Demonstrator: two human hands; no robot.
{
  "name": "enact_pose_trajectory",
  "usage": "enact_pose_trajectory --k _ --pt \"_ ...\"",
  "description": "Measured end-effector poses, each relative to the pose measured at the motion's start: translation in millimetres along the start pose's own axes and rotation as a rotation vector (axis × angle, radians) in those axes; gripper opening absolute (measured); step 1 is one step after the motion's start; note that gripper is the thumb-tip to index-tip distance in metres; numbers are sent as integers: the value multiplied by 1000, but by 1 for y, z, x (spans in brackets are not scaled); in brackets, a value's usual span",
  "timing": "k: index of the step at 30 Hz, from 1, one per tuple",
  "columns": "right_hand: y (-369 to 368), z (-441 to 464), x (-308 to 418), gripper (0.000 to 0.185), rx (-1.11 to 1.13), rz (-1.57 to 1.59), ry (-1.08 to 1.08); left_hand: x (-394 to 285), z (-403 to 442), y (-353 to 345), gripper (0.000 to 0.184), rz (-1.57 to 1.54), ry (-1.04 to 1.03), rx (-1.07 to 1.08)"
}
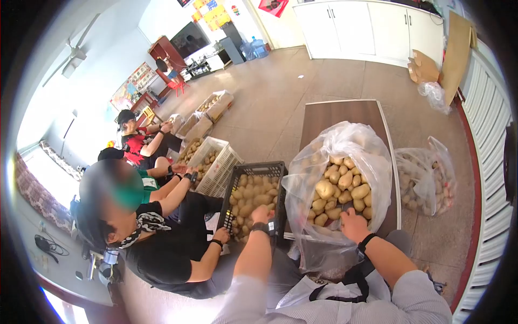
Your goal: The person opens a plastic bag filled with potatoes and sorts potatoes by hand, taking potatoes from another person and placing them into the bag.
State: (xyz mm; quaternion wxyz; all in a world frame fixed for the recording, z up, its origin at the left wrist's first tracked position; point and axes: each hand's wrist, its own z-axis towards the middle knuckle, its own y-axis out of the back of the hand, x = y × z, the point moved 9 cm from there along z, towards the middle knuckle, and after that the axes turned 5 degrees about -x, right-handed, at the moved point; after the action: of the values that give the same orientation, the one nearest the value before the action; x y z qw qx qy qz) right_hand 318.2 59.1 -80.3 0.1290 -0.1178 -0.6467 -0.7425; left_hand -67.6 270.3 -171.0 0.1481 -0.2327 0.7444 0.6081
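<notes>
My left hand [262, 214] is over the near right part of a black crate [281, 171] of potatoes [253, 193]; its fingers are too small and blurred to make out. My right hand [353, 224] reaches to the near edge of the potatoes [345, 181] in a large clear plastic bag [302, 186], and what its fingers hold, if anything, is hidden. That bag stands open on a dark brown board [345, 113]. A co-worker's hand [221, 235] is at the black crate's near left corner.
Co-workers sit in a row at the left, one in a black shirt [162, 259] nearest. White crates [218, 148] and boxes [221, 105] of potatoes stand beyond. Another clear bag of potatoes [426, 181] lies on the floor at the right, near a radiator [485, 162].
</notes>
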Motion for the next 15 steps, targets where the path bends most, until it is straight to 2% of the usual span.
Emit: enact_pose_trajectory --k 2,4,6,11,12,14,15 --pt "-9 -1 -4 47 87 1 -38 -32 -26 21 17 306 -42 11" --pt "-13 -3 -8 47 82 -6 -48 -46 -39 32 14 464 -67 -3" --pt "-6 -4 -3 39 -11 0 30 -50 -49 37 18 502 -124 -51" --pt "-5 -9 -1 42 49 -28 28 -28 -39 30 39 735 -31 -10" --pt "-3 -9 2 43 49 -43 34 -30 -39 34 41 626 -23 -13" --pt "-5 -9 3 48 85 -65 34 -36 -46 37 30 606 -8 -74" --pt "-3 -10 4 48 79 -49 38 -34 -45 38 30 604 -3 -82"
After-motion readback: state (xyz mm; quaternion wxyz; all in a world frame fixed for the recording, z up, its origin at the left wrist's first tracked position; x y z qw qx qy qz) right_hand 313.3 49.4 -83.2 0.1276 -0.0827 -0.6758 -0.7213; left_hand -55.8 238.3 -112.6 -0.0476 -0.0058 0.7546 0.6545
